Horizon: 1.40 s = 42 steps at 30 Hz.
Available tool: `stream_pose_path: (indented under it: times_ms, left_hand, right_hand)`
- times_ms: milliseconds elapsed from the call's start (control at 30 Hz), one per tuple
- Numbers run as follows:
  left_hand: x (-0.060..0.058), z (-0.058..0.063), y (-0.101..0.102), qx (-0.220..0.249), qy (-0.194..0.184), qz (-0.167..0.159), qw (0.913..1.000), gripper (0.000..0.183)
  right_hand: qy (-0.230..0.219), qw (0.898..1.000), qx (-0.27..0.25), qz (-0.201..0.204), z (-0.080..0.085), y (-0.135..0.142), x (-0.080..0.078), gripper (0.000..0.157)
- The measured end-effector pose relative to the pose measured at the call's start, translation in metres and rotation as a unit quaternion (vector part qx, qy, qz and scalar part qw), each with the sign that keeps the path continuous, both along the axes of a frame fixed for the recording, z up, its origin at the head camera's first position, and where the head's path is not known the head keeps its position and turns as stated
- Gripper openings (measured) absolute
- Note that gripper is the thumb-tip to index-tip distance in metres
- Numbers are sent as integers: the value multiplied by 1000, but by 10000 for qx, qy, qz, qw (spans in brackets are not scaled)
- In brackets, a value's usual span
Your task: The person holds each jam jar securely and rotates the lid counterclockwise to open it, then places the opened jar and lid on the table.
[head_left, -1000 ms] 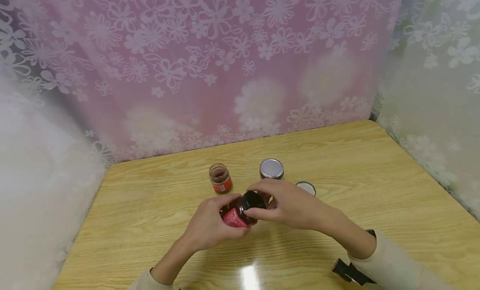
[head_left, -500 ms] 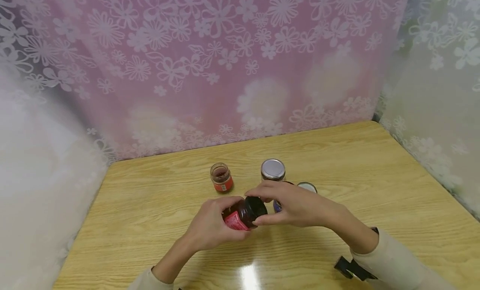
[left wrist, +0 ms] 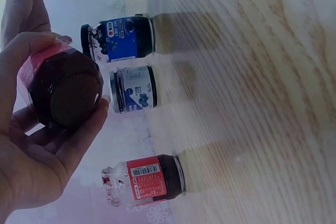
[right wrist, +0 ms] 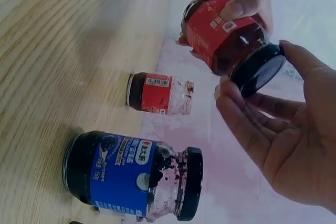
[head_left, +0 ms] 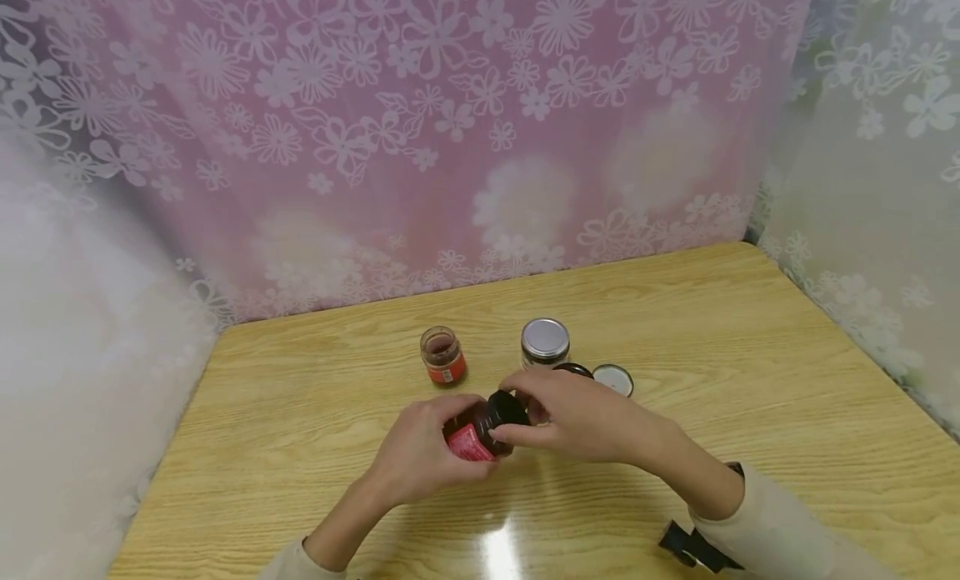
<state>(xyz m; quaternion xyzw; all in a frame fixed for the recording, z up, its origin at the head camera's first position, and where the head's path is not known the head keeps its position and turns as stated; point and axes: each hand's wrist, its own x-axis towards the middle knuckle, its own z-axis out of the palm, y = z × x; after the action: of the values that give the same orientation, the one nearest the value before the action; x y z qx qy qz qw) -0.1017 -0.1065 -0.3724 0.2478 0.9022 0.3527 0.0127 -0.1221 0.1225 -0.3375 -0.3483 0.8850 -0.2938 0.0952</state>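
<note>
My left hand [head_left: 420, 455] grips a dark jam jar with a red label [right wrist: 218, 32], tilted with its lid toward the right and raised above the table. In the left wrist view the faceted dark base of that jar [left wrist: 73, 90] faces the camera. The fingers and thumb of my right hand [head_left: 592, 417] pinch the rim of its black lid [right wrist: 257, 69], which sits on the jar's mouth. Just beyond my right hand stands a blue-labelled jam jar [right wrist: 126, 174] with a black lid, mostly hidden by that hand in the head view.
An open, partly filled jar with a red label [head_left: 444, 359] stands at the back left. Behind my right hand is a silver-lidded jar [head_left: 545, 340]. A loose lid [head_left: 613, 380] lies white side up on the wooden table [head_left: 315, 380], and floral curtains [head_left: 450, 147] surround it.
My right hand loosened and shifted around the black lid half a second ago, and now pinches it again. My left hand and the jar stay nearly in place.
</note>
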Motion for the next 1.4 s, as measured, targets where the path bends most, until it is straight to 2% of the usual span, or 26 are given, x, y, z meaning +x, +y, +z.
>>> stream_pose_path:
  times_ms: [67, 133, 233, 333, 433, 600, 700, 800, 900, 1133, 1300, 1400]
  left_hand:
    - [1, -1, -1, 7, -13, -57, 10000, 46]
    - [1, -2, -1, 144, -192, -170, 9996, 44]
    - [1, -3, -3, 387, -549, -318, 9972, 44]
    - [2, -3, -4, 477, -741, -264, 9958, 47]
    - [2, -2, -4, 394, -737, -75, 9965, 50]
    - [2, 0, -4, 270, -653, 46, 9975, 52]
    - [3, 0, -4, 220, -521, 26, 9984, 51]
    - [3, -1, -3, 204, -412, -69, 9989, 48]
    - [3, -3, -4, 218, -339, -163, 9991, 45]
    - [-1, -3, -7, 454, -416, -336, 9975, 40]
    - [-1, -4, -7, 366, -484, -396, 9974, 39]
    - [-1, -5, -6, 303, -504, -396, 9975, 39]
  right_hand:
    - [-47, 9998, -142, 157, -1, 1, -1, 47]
    - [-60, 9988, -309, 362, -1, 3, -1, 46]
    - [148, 9967, -446, 668, -3, 6, -1, 50]
    - [322, 9953, -504, 757, -3, 7, 0, 54]
    - [134, 9978, -411, 509, -3, 7, 1, 62]
    - [-194, 9996, 37, -198, 0, 3, 6, 76]
    - [-182, 9984, 162, -502, 2, -1, 9, 72]
    - [-63, 9985, 123, -524, 3, -4, 10, 62]
    - [-52, 9993, -38, -358, 3, -4, 8, 52]
    - [-438, 9973, -566, 132, 5, -2, 2, 49]
    - [-299, 9945, -657, 754, 4, 3, -4, 46]
    - [-193, 9935, -618, 934, 1, 5, -6, 46]
